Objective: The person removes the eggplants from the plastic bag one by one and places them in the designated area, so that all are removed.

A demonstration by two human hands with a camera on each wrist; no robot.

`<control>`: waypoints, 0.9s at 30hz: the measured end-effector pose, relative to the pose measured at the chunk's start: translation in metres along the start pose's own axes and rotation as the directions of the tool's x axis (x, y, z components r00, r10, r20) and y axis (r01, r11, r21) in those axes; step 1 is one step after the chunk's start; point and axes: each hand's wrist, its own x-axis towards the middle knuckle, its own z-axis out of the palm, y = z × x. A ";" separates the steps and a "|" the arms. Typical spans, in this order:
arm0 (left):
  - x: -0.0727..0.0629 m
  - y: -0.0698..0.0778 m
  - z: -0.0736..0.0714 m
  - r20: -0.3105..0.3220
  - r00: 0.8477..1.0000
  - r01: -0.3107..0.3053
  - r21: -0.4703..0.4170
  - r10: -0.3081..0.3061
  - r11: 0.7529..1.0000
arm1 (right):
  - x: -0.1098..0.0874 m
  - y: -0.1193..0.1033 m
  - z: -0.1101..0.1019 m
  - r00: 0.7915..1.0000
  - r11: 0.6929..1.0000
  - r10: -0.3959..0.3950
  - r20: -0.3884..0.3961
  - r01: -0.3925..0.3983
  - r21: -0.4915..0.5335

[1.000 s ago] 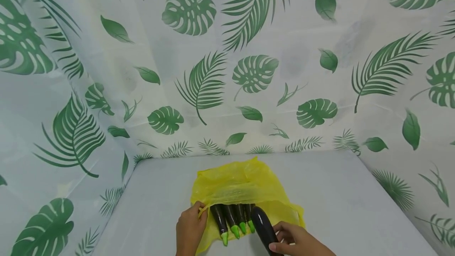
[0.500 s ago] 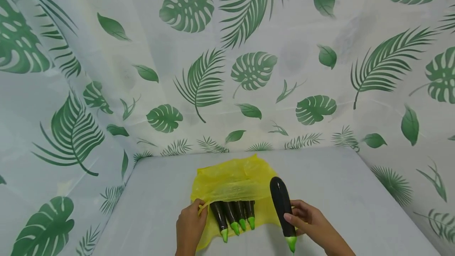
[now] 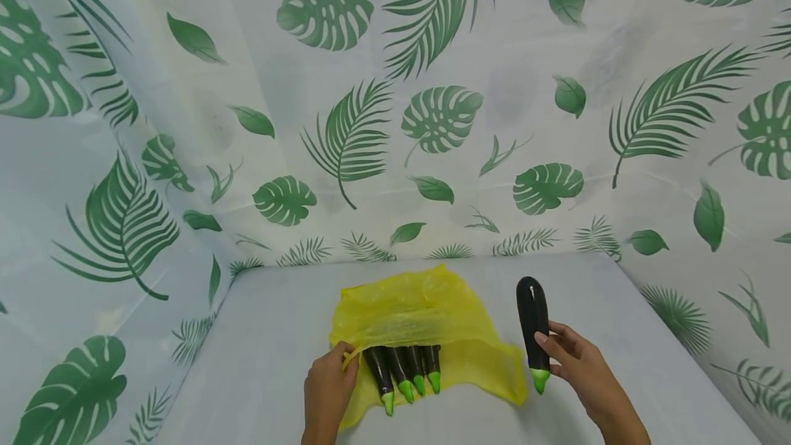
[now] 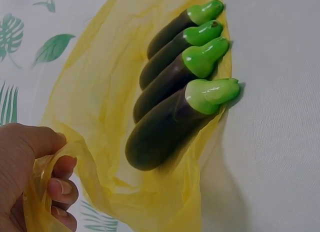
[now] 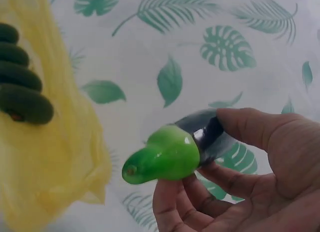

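In the head view my right hand holds a glossy dark eggplant between thumb and fingers, green stem end down, to the right of a yellow plastic bag. The right wrist view shows that eggplant's green cap pointing left. My left hand pinches the left edge of the bag's mouth, its film bunched in the curled fingers. Several more eggplants lie side by side in the bag, green ends out toward me. Their far ends are hidden under the yellow film in the head view.
A white table surface carries the bag. Behind and beside it hang white sheets printed with green leaves. The bag's loose right corner spreads toward my right hand.
My right hand has carried the eggplant up and to the right, away from the bag's mouth, turning it more upright. My left hand keeps its hold on the bag's edge.
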 end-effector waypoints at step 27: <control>0.001 0.000 -0.002 0.040 0.999 0.013 -0.007 -0.013 1.000 | 0.067 0.051 -0.014 0.993 0.984 0.113 -0.041 -0.117 -0.137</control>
